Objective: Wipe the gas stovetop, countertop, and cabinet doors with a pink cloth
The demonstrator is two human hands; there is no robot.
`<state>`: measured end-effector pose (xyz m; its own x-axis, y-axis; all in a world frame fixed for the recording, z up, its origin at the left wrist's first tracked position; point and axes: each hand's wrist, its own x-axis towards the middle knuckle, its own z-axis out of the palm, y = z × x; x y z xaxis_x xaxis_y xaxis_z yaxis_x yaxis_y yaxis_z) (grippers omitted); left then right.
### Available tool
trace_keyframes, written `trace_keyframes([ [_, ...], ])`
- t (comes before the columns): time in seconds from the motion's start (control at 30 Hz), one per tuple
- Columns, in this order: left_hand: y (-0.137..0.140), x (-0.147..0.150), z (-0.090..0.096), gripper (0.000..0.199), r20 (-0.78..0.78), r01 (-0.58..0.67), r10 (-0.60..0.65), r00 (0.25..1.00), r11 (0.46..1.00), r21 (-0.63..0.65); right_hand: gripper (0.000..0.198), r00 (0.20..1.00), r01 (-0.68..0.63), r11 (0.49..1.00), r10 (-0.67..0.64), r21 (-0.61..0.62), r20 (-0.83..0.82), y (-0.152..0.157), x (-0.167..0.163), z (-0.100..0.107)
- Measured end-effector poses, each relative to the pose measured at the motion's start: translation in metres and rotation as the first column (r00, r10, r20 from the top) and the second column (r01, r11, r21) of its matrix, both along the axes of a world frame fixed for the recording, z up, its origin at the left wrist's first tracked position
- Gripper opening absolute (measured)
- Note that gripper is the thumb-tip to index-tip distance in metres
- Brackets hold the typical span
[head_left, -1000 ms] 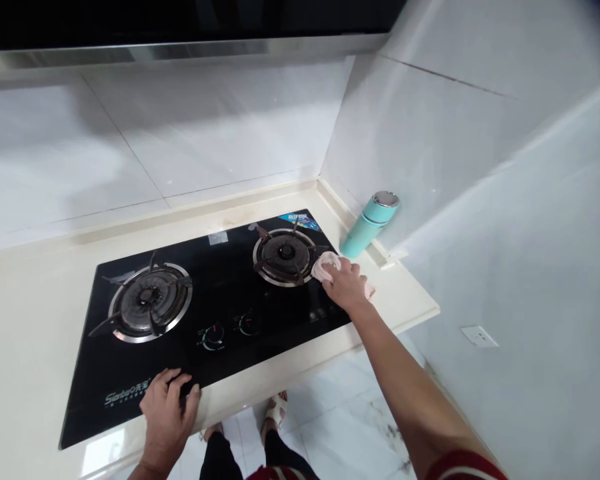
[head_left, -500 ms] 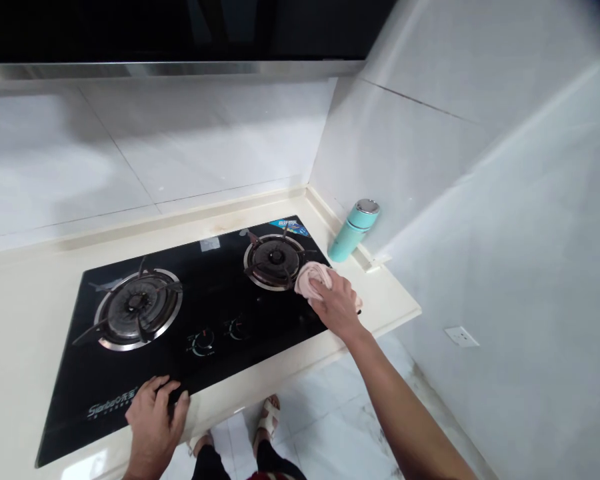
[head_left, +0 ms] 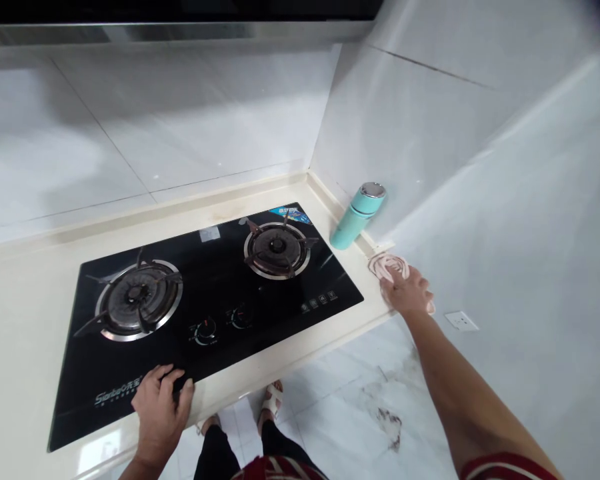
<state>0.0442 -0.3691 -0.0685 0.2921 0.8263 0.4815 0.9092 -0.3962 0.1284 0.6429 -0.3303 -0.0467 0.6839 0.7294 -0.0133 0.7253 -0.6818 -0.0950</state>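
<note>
My right hand (head_left: pixel 407 291) grips a bunched pale pink cloth (head_left: pixel 389 265) at the right end of the cream countertop (head_left: pixel 350 328), close to the wall. On the front edge of the black glass gas stove (head_left: pixel 275 320) rests my left hand (head_left: pixel 161 403), fingers spread and holding nothing. Two round burners, the left one (head_left: pixel 139 300) and the right one (head_left: pixel 277 248), have dark pan supports. Between them and the front edge sit two control knobs (head_left: pixel 206 328). A turquoise thermos (head_left: pixel 357 217) with a silver lid stands behind the cloth, apart from my right hand.
A range hood edge (head_left: pixel 180 32) runs overhead at the back. Grey-white tiled walls (head_left: pixel 430 133) close off the back and right. A wall socket (head_left: pixel 461 321) is at the right, below counter height. My sandalled feet (head_left: pixel 270 400) stand on the pale floor.
My right hand has moved right with the cloth, from the stove's right side onto the counter's end. The stove's right front corner markings now show. My left hand stays at the front edge.
</note>
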Motion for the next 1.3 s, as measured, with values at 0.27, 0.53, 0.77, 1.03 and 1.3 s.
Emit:
trace_keyframes([
  [0.27, -0.005, 0.003, -0.001, 0.021, 0.013, -0.063, 0.064, 0.998, 0.995, -0.077, 0.049, 0.992, 0.002, 0.998, -0.011, 0.070, 0.129, -0.051, -0.102, -0.020],
  [0.53, -0.010, 0.006, -0.002, 0.022, 0.027, -0.083, 0.087, 0.996, 0.990, -0.110, 0.042, 0.936, -0.351, 0.935, 0.350, 0.047, 0.029, -0.096, -0.196, -0.002],
  [0.77, -0.017, 0.011, 0.006, 0.020, 0.081, -0.077, 0.092, 0.992, 0.982, -0.175, 0.041, 0.689, -0.699, 0.703, 0.711, 0.129, -0.142, -0.117, -0.313, 0.000],
  [1.03, -0.026, 0.009, 0.008, 0.021, 0.199, -0.074, 0.128, 0.972, 0.964, -0.257, 0.051, 0.674, -0.714, 0.683, 0.730, 0.153, -0.116, -0.129, -0.355, -0.009],
  [1.3, -0.026, 0.004, 0.005, 0.021, 0.371, 0.021, 0.066, 0.926, 0.974, -0.226, 0.043, 0.553, -0.743, 0.634, 0.762, 0.215, -0.337, -0.132, -0.431, 0.006],
])
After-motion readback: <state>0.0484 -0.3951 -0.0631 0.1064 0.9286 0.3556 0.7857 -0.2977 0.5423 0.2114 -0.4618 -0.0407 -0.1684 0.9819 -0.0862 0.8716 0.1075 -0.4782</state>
